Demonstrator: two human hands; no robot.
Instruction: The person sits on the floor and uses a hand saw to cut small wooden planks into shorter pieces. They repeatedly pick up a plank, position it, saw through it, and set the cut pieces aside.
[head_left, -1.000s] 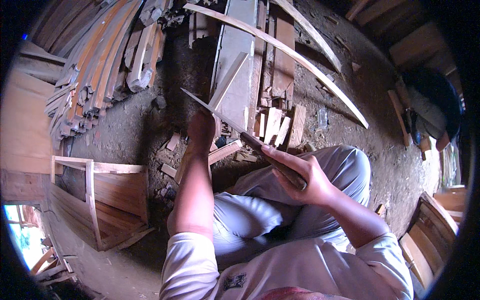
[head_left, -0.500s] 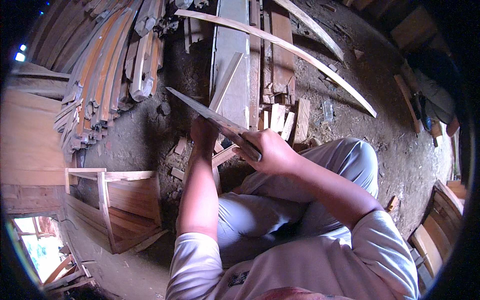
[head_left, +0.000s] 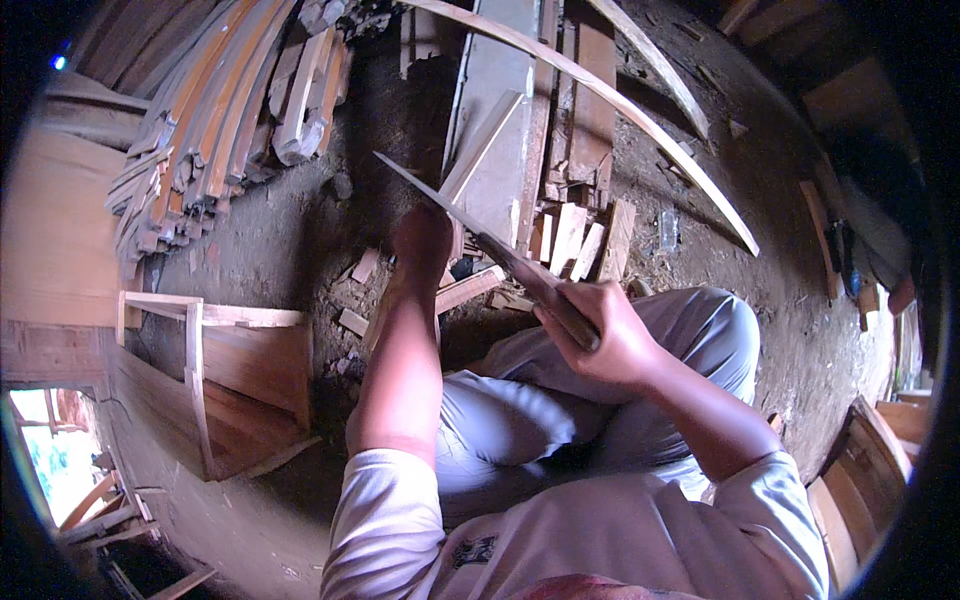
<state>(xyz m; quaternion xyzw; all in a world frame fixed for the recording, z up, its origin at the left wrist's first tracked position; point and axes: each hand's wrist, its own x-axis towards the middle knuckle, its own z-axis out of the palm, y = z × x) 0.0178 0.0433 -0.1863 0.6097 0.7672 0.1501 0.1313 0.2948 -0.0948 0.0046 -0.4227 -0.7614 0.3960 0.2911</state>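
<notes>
My right hand (head_left: pixel 607 335) is closed round the handle of a handsaw (head_left: pixel 505 257), whose narrow blade points away to the far left. The blade crosses a light wooden strip (head_left: pixel 487 143) at a slant, just beyond my left hand (head_left: pixel 424 240). My left hand is closed at the near part of that strip, its fingers mostly hidden and in shadow. From there the strip slopes up and away over a long grey board (head_left: pixel 505 70). Whether the teeth are in the wood cannot be made out.
Short wood offcuts (head_left: pixel 568 235) lie beyond my knees. A long curved strip (head_left: pixel 640 115) spans the far side. Bundled battens (head_left: pixel 215 110) are stacked at the far left, with a wooden box frame (head_left: pixel 196 375) nearer. Curved wooden pieces (head_left: pixel 850 490) stand at the right.
My right hand has drawn the saw back toward me and to the right. My left hand stays by the strip. The whole view has shifted slightly.
</notes>
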